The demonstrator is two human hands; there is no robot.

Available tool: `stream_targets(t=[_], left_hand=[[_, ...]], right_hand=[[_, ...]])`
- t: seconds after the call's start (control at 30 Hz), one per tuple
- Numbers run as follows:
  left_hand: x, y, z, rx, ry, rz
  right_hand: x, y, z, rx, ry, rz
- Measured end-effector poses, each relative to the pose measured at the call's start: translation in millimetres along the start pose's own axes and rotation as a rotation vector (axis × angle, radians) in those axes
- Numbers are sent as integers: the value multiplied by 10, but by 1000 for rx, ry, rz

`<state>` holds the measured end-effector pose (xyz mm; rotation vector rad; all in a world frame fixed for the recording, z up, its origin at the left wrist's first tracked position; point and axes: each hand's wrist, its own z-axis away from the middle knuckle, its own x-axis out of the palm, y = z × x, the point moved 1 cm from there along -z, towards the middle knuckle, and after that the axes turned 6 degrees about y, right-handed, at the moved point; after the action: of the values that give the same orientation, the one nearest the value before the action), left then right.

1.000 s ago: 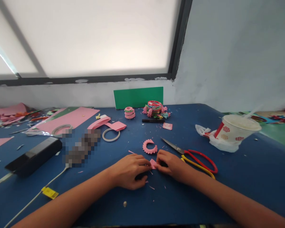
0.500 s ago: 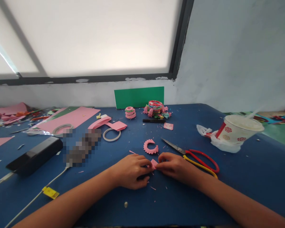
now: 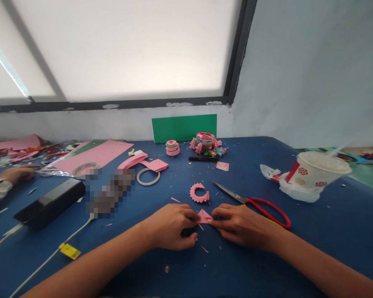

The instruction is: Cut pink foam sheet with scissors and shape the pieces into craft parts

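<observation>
A small folded piece of pink paper (image 3: 204,216), roughly triangular with creases, lies on the blue table between my hands. My left hand (image 3: 174,227) has its curled fingers on the paper's left corner, with the thumb apart below. The fingers of my right hand (image 3: 240,225) grip the right corner. Just beyond, a curved pink chain of folded paper (image 3: 199,193) forms an open ring with a zigzag outer edge. Scissors (image 3: 231,193) with red and yellow handles lie beside my right hand, whose wrist partly covers the yellow handle.
Behind stand a pink-and-green paper stack (image 3: 173,148) and a colourful paper piece (image 3: 207,142), near a black pen (image 3: 203,158). A tape roll (image 3: 148,176) and black box (image 3: 51,203) lie left; a lidded cup (image 3: 317,171) stands right. Another person's hand (image 3: 18,174) rests far left.
My right hand has shifted slightly right, so more of the folded pink paper shows. Another person's hand and sleeve have come into view at the far left. The view has moved slightly.
</observation>
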<state>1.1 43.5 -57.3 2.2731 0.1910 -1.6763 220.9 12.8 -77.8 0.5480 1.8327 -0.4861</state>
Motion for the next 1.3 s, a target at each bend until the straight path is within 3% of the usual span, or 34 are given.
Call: stream_targets(t=[0.13, 0.33, 0.57, 0.87, 1.3], left_hand=[[-27, -65, -6, 13, 7, 92], [124, -149, -84, -137, 83, 178], [205, -171, -111, -137, 80, 147], [186, -214, -161, -193, 74, 227], [213, -239, -159, -253, 72, 230]], right_hand=[[28, 48, 79, 124, 62, -177], [37, 47, -83, 294, 87, -302], [89, 6, -156, 184, 36, -107], [23, 37, -281, 312, 43, -381], [76, 108, -343, 364, -65, -368]])
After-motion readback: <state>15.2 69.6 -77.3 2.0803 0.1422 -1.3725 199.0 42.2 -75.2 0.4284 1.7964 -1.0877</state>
